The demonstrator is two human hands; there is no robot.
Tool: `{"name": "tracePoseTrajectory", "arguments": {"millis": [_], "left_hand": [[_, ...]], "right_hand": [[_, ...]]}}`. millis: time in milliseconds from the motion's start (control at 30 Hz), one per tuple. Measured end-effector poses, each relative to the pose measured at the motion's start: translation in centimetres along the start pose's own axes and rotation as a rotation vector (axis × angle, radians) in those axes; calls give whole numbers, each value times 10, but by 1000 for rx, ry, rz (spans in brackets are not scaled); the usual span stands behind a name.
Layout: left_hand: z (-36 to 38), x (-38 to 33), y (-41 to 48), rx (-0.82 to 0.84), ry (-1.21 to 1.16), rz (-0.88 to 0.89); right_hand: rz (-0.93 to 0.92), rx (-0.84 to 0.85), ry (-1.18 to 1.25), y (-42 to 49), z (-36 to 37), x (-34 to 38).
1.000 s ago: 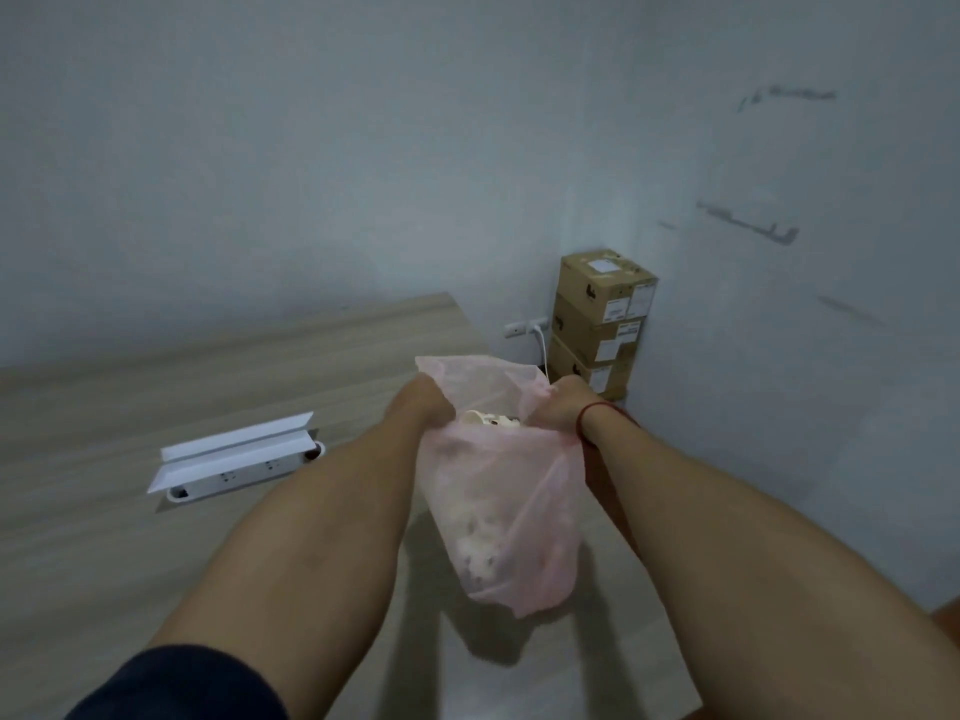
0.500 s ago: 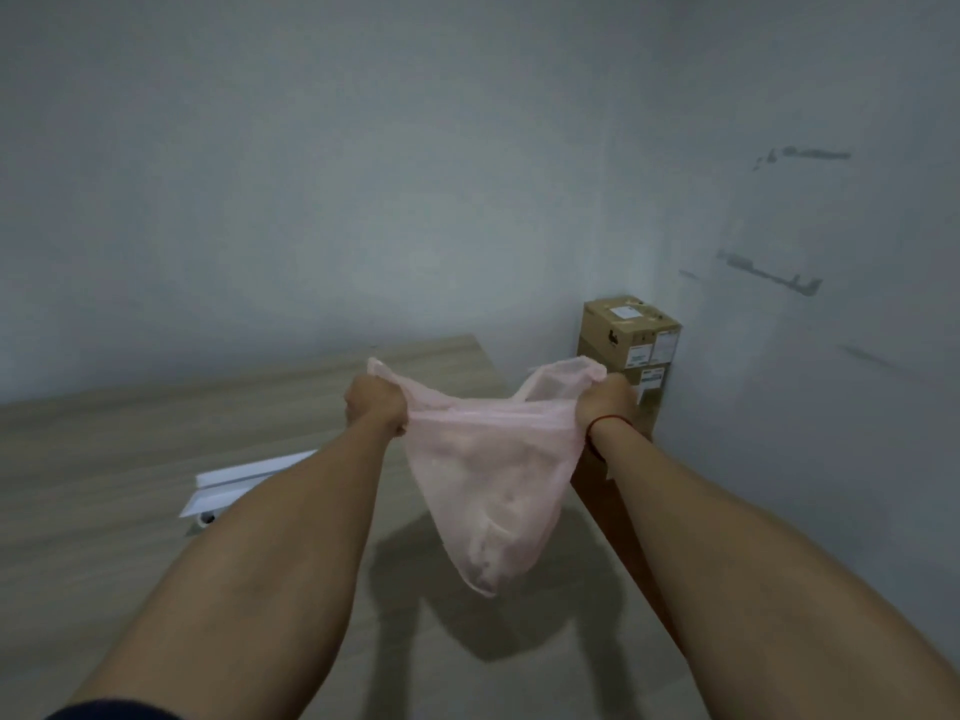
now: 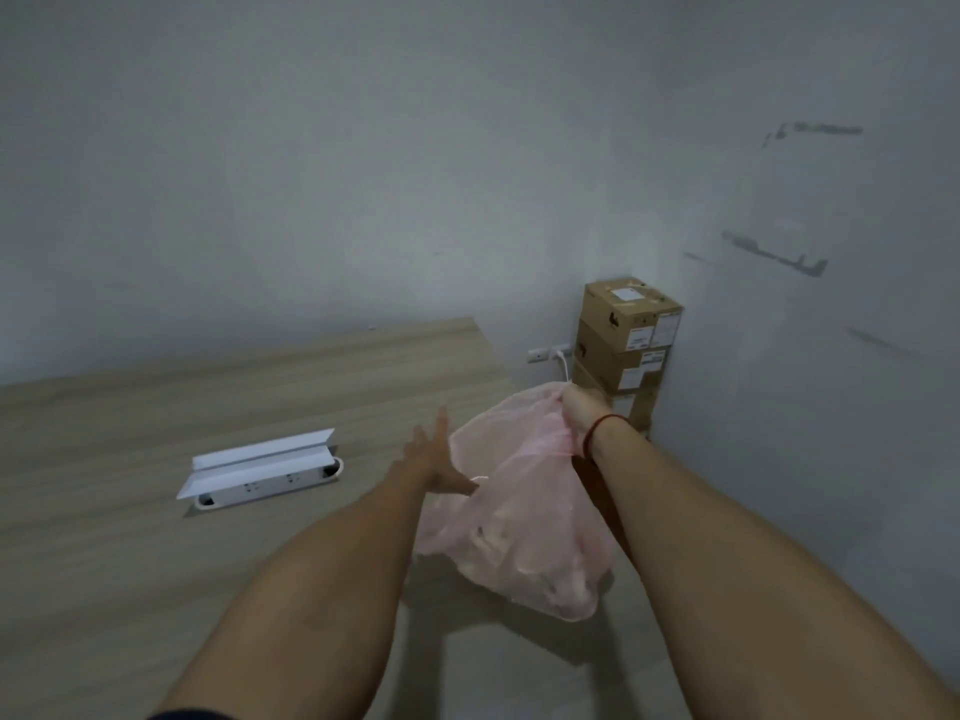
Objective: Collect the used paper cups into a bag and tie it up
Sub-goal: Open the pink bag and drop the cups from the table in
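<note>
Pink bag (image 3: 524,517), blurred pale contents: neck gripped by right hand (image 3: 583,407) at 12 o'clock, left hand (image 3: 432,459) straight-fingered, touching at 9; table (image 3: 156,553) edge at 3.

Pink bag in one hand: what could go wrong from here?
Only the right hand grips the pink bag at its top, the left hand is open, and no knot shows, so the neck might loosen and spill the contents. It hangs near the table edge, so a slip could send it to the floor.
</note>
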State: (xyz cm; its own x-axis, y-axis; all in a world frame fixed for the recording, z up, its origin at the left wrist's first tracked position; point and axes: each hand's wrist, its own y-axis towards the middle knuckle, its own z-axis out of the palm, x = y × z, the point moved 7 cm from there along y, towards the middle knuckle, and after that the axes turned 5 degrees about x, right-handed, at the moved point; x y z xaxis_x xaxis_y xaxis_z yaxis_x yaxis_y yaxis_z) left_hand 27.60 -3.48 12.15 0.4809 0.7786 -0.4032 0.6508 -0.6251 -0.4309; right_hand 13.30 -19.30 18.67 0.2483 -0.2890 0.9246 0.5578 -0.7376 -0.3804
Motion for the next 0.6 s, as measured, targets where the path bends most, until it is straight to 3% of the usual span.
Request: {"name": "tracePoseTrajectory", "arguments": {"millis": [267, 333, 400, 500, 533, 600], "left_hand": [[43, 1, 29, -90, -407, -137], [37, 9, 29, -188, -607, -174], [28, 14, 25, -314, -709, -213], [20, 17, 20, -365, -904, -225], [18, 15, 21, -327, -912, -184], [13, 14, 22, -244, -645, -130]], "right_hand": [[-98, 149, -92, 3, 0, -8], [-17, 203, -487, 5, -6, -17], [102, 152, -909, 1, -20, -27], [246, 158, -1185, -4, -35, -52], [262, 162, -1186, -6, -37, -59], [314, 184, -1016, -2, -39, -75]]}}
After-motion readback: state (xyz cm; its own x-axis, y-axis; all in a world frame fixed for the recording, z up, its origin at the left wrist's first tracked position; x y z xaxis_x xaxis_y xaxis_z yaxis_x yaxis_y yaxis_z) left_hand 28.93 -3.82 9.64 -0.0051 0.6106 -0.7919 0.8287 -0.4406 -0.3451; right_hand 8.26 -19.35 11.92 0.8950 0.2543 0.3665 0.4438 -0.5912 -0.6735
